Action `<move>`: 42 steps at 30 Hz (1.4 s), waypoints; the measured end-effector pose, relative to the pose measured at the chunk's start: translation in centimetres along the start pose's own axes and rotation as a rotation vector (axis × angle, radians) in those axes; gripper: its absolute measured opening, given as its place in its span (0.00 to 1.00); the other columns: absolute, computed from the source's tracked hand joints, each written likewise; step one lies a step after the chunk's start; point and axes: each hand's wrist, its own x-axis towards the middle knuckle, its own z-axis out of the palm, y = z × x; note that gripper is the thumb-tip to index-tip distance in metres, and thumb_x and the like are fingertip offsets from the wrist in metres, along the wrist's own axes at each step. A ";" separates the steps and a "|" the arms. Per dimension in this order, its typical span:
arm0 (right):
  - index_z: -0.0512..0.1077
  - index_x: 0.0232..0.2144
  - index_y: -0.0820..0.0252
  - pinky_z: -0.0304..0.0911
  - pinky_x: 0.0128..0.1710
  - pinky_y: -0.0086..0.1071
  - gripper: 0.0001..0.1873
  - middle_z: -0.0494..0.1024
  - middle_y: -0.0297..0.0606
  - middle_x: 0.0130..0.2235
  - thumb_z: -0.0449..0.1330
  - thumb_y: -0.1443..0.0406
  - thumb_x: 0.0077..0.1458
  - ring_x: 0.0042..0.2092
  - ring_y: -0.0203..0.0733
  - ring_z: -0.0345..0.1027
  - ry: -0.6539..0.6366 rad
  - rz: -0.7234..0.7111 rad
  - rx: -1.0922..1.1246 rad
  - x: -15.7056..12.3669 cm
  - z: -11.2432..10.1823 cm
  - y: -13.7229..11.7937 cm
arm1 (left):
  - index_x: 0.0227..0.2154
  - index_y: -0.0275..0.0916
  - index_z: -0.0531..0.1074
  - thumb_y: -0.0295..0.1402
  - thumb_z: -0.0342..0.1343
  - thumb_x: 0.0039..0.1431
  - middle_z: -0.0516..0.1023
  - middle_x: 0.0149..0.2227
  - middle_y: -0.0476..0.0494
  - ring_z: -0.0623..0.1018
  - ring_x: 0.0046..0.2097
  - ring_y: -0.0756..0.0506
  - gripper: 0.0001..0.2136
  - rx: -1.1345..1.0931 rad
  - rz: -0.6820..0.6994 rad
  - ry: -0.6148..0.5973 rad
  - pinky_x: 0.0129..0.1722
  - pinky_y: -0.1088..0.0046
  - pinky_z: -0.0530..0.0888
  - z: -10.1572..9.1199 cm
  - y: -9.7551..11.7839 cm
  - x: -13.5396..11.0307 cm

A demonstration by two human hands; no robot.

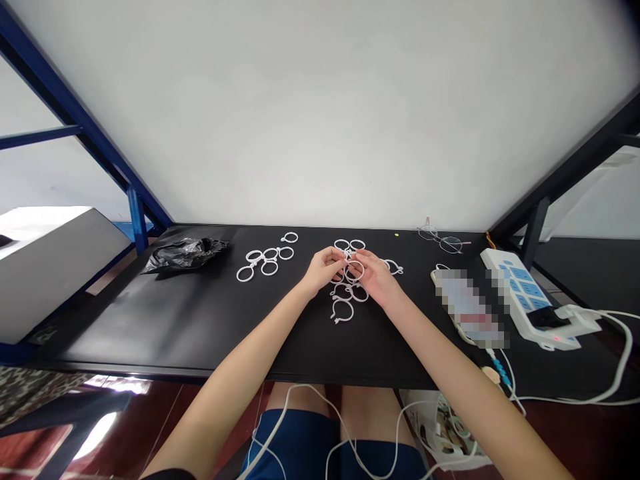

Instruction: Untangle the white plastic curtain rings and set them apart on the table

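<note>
Both hands meet over the middle of a black table (pixel 200 320). My left hand (pixel 324 268) and my right hand (pixel 376 277) each pinch a white plastic ring (pixel 355 271) held between them. Under the hands lies a small cluster of white rings (pixel 343 309), some linked together. Two more rings (pixel 349 245) lie just beyond the hands. To the left, a group of several linked white rings (pixel 266 260) rests on the table.
A crumpled black plastic bag (pixel 186 253) lies at the table's left back. Glasses (pixel 441 239), a blurred flat object (pixel 470 308), and a white power strip (pixel 530 297) with cables sit at the right. A grey-white box (pixel 45 260) stands left of the table.
</note>
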 end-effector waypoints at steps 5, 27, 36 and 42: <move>0.75 0.29 0.57 0.70 0.35 0.27 0.12 0.80 0.31 0.31 0.72 0.68 0.39 0.34 0.34 0.74 0.017 0.000 -0.011 0.1 0.0 0.0 | 0.32 0.35 0.69 0.33 0.63 0.48 0.70 0.28 0.50 0.72 0.26 0.55 0.10 -0.009 0.013 0.037 0.22 0.81 0.71 -0.1 -0.1 0.0; 0.76 0.27 0.58 0.68 0.35 0.27 0.12 0.79 0.32 0.30 0.72 0.68 0.36 0.33 0.33 0.72 0.021 -0.016 -0.042 0.0 0.2 0.2 | 0.30 0.35 0.68 0.34 0.62 0.48 0.70 0.28 0.49 0.72 0.28 0.53 0.10 -0.003 0.048 0.060 0.22 0.81 0.71 -0.1 -0.2 0.1; 0.76 0.26 0.58 0.67 0.40 0.30 0.13 0.79 0.32 0.31 0.72 0.72 0.34 0.36 0.34 0.72 0.001 -0.049 -0.049 0.0 0.1 0.5 | 0.31 0.35 0.68 0.34 0.63 0.47 0.71 0.28 0.49 0.73 0.29 0.52 0.11 0.003 0.020 0.044 0.23 0.80 0.72 0.0 0.1 0.0; 0.77 0.25 0.57 0.65 0.39 0.33 0.09 0.79 0.33 0.31 0.70 0.71 0.36 0.35 0.36 0.71 -0.013 -0.062 -0.072 0.1 0.1 0.3 | 0.31 0.34 0.69 0.36 0.63 0.49 0.72 0.29 0.48 0.73 0.30 0.52 0.12 -0.006 0.015 0.011 0.24 0.81 0.72 0.0 -0.1 0.0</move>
